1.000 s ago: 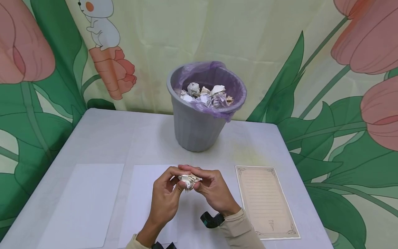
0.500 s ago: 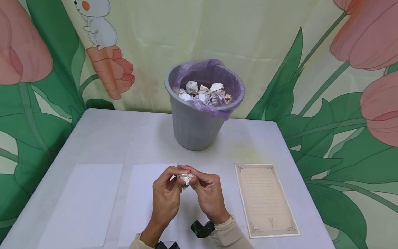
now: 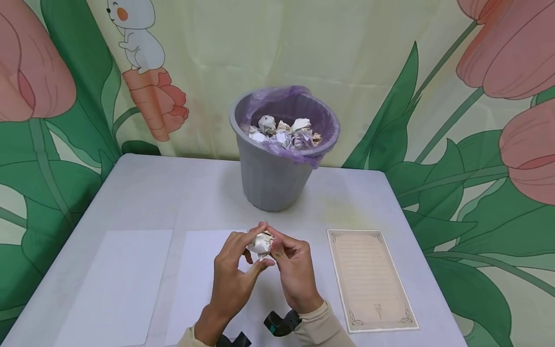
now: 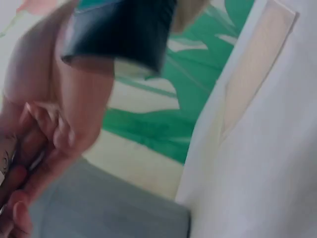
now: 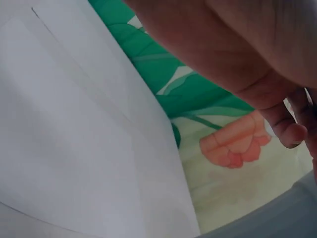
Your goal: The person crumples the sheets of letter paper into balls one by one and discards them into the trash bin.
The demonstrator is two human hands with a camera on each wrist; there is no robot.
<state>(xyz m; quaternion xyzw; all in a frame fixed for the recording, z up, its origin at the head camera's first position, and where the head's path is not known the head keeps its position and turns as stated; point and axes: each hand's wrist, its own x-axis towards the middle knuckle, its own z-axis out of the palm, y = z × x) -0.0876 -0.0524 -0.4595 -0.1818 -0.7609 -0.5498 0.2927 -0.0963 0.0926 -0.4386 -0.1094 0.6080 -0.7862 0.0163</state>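
A small crumpled paper ball (image 3: 261,244), mostly white with some tan, is held between both hands above the table. My left hand (image 3: 231,277) holds it from the left, with fingers over the far side and the thumb below. From the other side my right hand (image 3: 298,274) pinches it, thumb pressed against its near face. The fingertips of both hands meet at the top of the ball. In the left wrist view the right hand (image 4: 74,109) shows blurred, and the ball is almost out of frame. Fingers in the right wrist view mostly hide it.
A grey bin (image 3: 273,180) with a purple liner (image 3: 321,115) stands behind the hands, holding several crumpled papers (image 3: 284,132). Two white sheets (image 3: 121,284) lie at left and under the hands. A bordered tan lined sheet (image 3: 370,279) lies at right.
The ball has turned in the fingers and shows more of its white side. My left thumb has shifted down off its face, and the right hand has drawn in slightly leftward.
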